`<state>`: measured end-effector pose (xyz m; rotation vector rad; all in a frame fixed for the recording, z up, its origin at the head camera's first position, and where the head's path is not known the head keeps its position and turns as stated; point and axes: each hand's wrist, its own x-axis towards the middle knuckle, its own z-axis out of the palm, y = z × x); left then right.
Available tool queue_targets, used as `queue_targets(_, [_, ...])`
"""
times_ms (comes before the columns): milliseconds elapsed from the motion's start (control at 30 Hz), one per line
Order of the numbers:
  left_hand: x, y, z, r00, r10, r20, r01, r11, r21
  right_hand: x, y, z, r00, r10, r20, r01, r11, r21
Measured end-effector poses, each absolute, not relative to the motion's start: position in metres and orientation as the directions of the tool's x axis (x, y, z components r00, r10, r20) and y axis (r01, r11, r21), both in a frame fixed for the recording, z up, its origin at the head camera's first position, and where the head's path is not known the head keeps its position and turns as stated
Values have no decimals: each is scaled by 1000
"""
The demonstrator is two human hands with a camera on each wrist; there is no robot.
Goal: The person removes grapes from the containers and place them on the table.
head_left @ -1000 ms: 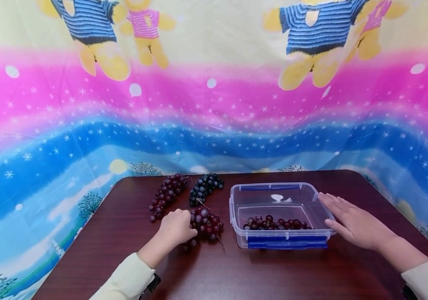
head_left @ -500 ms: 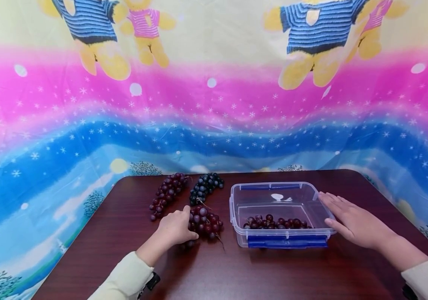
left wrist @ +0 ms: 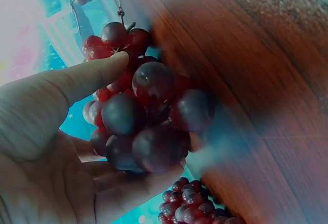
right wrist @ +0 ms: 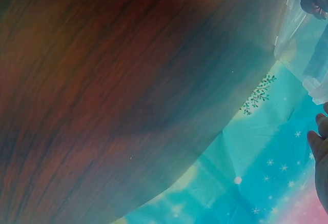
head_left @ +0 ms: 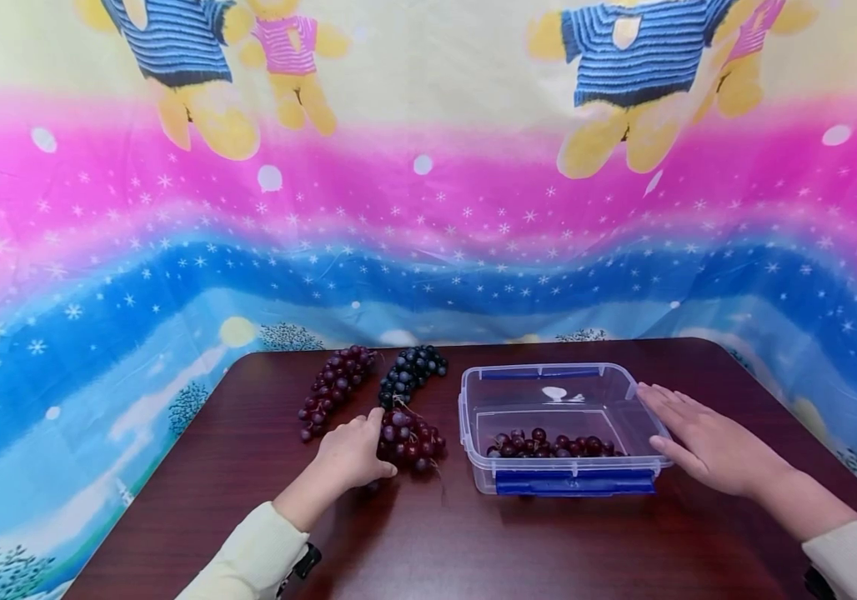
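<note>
Left hand now, thumb and fingers wrapped round the red grapes, a strip of table between them and the box; right hand, fingers straight, at the box's right edge; farther on, purple grapes and black grapes near the table's far edge

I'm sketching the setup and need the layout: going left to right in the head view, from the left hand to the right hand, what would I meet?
Left hand → red grapes in its fingers → clear plastic box → right hand.
</note>
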<state>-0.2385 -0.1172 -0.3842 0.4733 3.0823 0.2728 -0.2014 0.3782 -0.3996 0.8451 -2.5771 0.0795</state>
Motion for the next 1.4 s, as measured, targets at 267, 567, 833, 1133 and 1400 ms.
queue_targets(267, [-240,-117,-386,-950,312,12,309,933,183,-202,379,-401,-724,-548,418,-575,815,72])
queue_targets(567, [-241,-117,-386,-945,328,21,325,927,189,-202,379,-403,-724,-543,425,-571,817,72])
queue_targets(833, [-241,-117,-384,-948,319,6,314,931,185,-202,378,-402,-720,-548,426,-574,815,78])
queue_targets(1133, [-240,-117,-379,-952,307,15,305,936,174,-201,378,-401,-719,-550,426,-576,814,78])
queue_targets(1400, [-239,-118,-373,-951,310,16,309,938,159,-200,377,-400,-728,-545,416,-573,817,68])
